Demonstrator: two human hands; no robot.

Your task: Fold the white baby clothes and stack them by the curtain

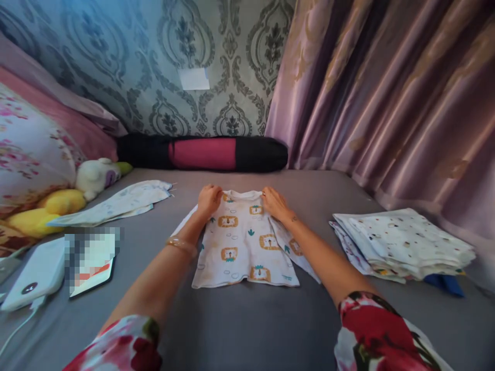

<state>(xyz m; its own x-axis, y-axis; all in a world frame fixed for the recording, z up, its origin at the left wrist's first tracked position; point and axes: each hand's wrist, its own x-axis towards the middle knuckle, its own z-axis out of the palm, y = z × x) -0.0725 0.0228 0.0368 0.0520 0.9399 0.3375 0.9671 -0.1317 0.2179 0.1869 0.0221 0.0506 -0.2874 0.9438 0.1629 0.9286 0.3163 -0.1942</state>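
Note:
A small white long-sleeved shirt with a lion print lies flat in front of me, its collar pointing away and its hem toward me. My left hand pinches the shirt at the left shoulder, beside the collar. At the right shoulder my right hand grips the fabric in the same way. Both hands are closed on the cloth. The left sleeve is partly hidden behind my left forearm, and the right sleeve runs down under my right forearm.
On the grey sheet, a stack of folded clothes sits at right. To the left lie a pale patterned cloth, plush toys, a white power bank with a cable, and a partly blurred phone-like device. A black-and-red bolster lies along the wall.

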